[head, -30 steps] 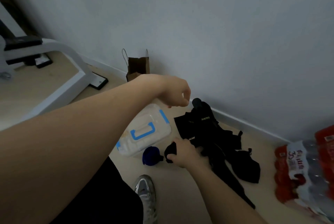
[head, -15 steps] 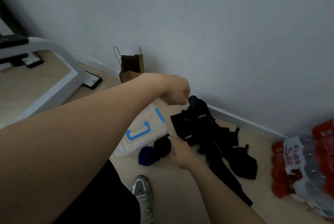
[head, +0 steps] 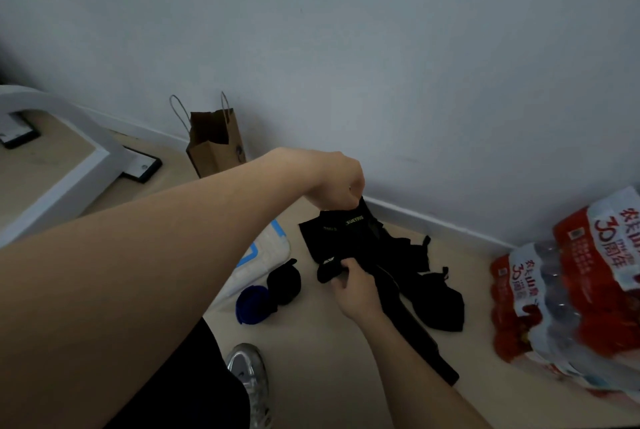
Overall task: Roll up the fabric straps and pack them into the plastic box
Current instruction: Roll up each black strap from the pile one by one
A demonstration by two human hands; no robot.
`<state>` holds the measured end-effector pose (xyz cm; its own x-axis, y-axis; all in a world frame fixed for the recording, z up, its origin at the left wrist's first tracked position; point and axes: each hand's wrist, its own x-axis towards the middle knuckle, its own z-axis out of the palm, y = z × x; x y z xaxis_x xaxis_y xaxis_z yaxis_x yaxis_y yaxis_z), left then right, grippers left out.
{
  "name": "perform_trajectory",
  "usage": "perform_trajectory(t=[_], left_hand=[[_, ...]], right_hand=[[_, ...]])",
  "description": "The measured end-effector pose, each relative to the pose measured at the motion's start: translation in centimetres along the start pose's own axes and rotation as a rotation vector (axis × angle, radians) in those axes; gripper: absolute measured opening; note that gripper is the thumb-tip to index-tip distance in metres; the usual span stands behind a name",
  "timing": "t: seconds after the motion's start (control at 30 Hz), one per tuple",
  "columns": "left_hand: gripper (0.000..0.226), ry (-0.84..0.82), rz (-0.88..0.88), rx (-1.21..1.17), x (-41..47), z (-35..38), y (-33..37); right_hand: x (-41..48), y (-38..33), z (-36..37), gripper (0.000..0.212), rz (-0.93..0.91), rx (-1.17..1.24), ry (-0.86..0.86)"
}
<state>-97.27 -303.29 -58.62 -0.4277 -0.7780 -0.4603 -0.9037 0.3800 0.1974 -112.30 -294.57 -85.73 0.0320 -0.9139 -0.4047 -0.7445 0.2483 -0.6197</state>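
The left hand (head: pixel 334 179) pinches the top of a black fabric strap (head: pixel 341 238) (lettered). At its 5 o'clock, the right hand (head: pixel 355 286) grips the strap's lower end. Two rolled straps (head: pixel 268 290) lie at 8 o'clock, touching the plastic box (head: pixel 268 255).

Your left hand (head: pixel 334 181) and right hand (head: pixel 355 288): bare, no gloves, forearms unsleeved. You wear black garment over leg (head: pixel 180 387), silver-grey laced sneaker (head: pixel 251 380).
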Motion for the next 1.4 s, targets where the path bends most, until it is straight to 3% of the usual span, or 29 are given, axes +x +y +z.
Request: perform_trajectory(t=[0.1, 0.3, 0.43, 0.6, 0.8, 1.0, 1.1, 1.17, 1.23, 1.3, 1.4], left_hand=[[0.026, -0.017, -0.012, 0.013, 0.3, 0.1, -0.4], [0.028, -0.033, -0.034, 0.028, 0.3, 0.0, -0.9], [0.029, -0.032, -0.032, 0.023, 0.3, 0.0, -1.0], [0.028, -0.056, -0.047, 0.026, 0.2, -0.3, -1.3], [0.026, -0.06, -0.065, -0.007, 0.1, -1.3, -1.6], [0.029, -0.091, -0.067, 0.004, -1.2, -2.2, -0.3], [0.032, -0.064, -0.058, 0.02, -2.1, -2.4, 1.1], [0.037, -0.029, -0.064, -0.01, -2.5, -2.4, 2.1], [0.04, -0.008, -0.1, -0.236, -2.7, -2.4, 3.3], [0.043, -0.005, -0.171, -0.707, -2.7, -2.8, 4.9], [0.046, 0.027, -0.18, -1.421, -3.6, -3.6, 7.6]], right_hand=[[0.4, -0.3, 0.3, 0.04, -0.047, -0.085, 0.092], [0.6, -1.6, 0.7, 0.045, -0.12, -0.265, 0.114], [1.3, -2.2, 1.7, 0.017, -0.015, -0.236, 0.172], [1.2, -2.2, 0.4, 0.043, -0.06, 0.118, 0.209], [-0.1, -6.1, -5.6, 0.025, 0.056, 0.706, 0.342], [-1.2, -11.7, -15.8, 0.04, -0.075, 0.306, 0.485], [-3.1, -14.8, -21.3, 0.034, -0.06, 0.289, 0.462], [-4.7, -16.6, -24.8, 0.039, -0.144, 0.206, 0.542], [-6.7, -18.3, -27.9, 0.041, -0.254, 0.195, 0.612], [-8.7, -19.6, -30.0, 0.041, -0.311, 0.247, 0.631], [-11.7, -19.9, -30.7, 0.035, -0.251, 0.346, 0.548]])
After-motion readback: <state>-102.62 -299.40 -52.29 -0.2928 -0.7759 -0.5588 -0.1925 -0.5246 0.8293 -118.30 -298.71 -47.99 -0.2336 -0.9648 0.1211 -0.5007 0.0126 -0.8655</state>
